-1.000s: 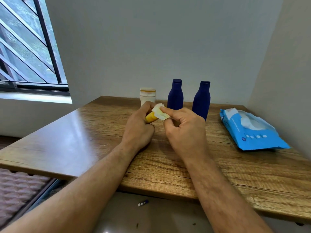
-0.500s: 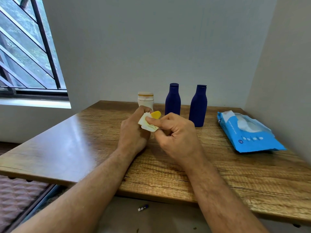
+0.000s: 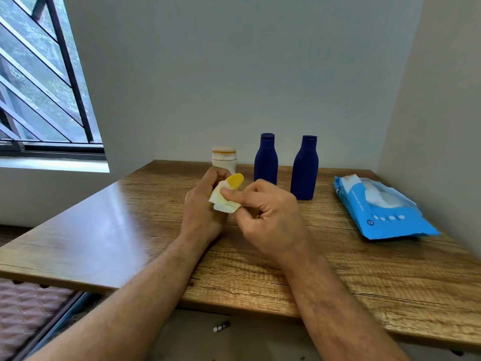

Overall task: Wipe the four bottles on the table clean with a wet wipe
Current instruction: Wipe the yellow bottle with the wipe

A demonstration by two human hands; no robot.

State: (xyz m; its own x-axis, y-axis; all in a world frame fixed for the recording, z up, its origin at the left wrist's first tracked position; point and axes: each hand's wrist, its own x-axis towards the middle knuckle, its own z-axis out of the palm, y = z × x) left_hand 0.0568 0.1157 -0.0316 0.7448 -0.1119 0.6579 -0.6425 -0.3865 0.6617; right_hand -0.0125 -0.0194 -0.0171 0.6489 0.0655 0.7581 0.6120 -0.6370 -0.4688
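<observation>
A small yellow bottle (image 3: 235, 180), smooth and rounded at its tip, pokes out of the left hand (image 3: 201, 207), whose fingers curl round it above the middle of the wooden table (image 3: 351, 267), while the right hand (image 3: 268, 214) pinches a crumpled white wet wipe (image 3: 223, 201) against it between thumb and forefinger. Farther back stand a squat cream jar-like bottle (image 3: 224, 157) and two matte navy bottles (image 3: 265, 158) (image 3: 304, 168) with narrow necks; a soft blue wipes pack (image 3: 382, 212) lies flat at the right
</observation>
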